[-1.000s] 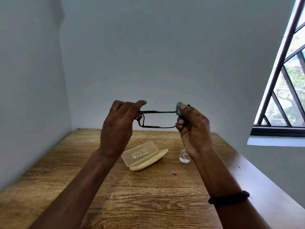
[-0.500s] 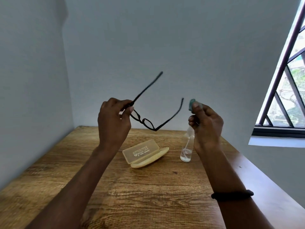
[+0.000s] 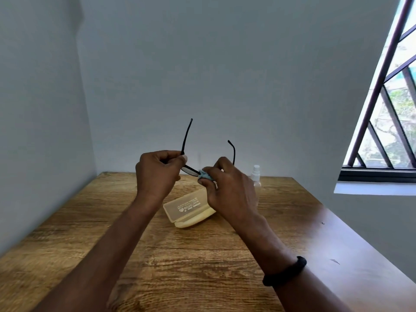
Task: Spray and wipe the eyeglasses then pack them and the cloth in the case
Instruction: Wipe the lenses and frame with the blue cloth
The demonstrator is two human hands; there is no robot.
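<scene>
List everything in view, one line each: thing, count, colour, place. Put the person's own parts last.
black thin-framed eyeglasses: one, black, held in the air above the table, temples pointing up
small blue cleaning cloth: one, light blue, pinched against the eyeglasses
pale yellow plastic glasses case: one, cream, open on the table below the hands
clear plastic spray bottle: one, clear with white top, upright on the table behind the right hand
brown wooden table: one, brown
barred window: one, dark frame, at right
black wristband: one, black, on the right wrist
left hand: grips the eyeglasses
right hand: holds the cloth
</scene>
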